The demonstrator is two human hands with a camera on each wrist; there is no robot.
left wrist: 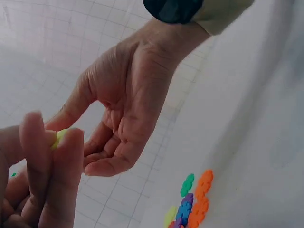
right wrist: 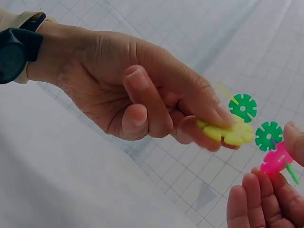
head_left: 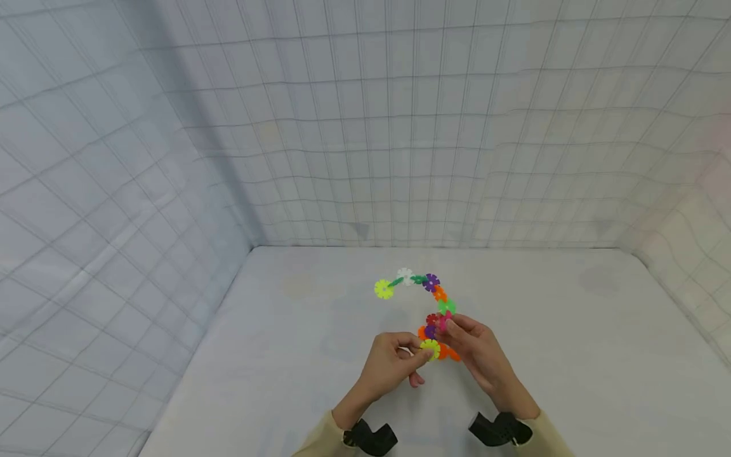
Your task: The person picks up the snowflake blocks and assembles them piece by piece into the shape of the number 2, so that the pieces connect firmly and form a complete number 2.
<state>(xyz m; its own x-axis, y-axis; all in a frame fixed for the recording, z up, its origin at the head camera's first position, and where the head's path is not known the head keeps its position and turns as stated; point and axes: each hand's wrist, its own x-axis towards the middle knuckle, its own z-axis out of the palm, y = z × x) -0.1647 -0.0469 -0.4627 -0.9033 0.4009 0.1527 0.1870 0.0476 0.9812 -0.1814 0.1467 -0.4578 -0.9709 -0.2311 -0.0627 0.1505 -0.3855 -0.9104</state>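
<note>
My left hand [head_left: 389, 367] pinches a yellow notched, flower-shaped plastic disc [right wrist: 237, 134] between thumb and fingers. Close beside it, my right hand [head_left: 484, 357] pinches a pink disc [right wrist: 276, 160] of the same kind. From the pink disc a chain of slotted-together discs curves away across the table: light green [head_left: 447, 307], orange [head_left: 440, 293], purple [head_left: 431, 282], green, white [head_left: 405, 276], green, and yellow [head_left: 384, 289] at its far end. The yellow and pink discs appear apart in the right wrist view. In the left wrist view, the left fingers hide most of the yellow disc.
Several discs lie in a group on the white tabletop [head_left: 274, 368] under the hands, among them orange [left wrist: 198, 213], green [left wrist: 187, 185], blue and purple. Grid-patterned pale cloth [head_left: 371, 127] walls the table at the back and both sides.
</note>
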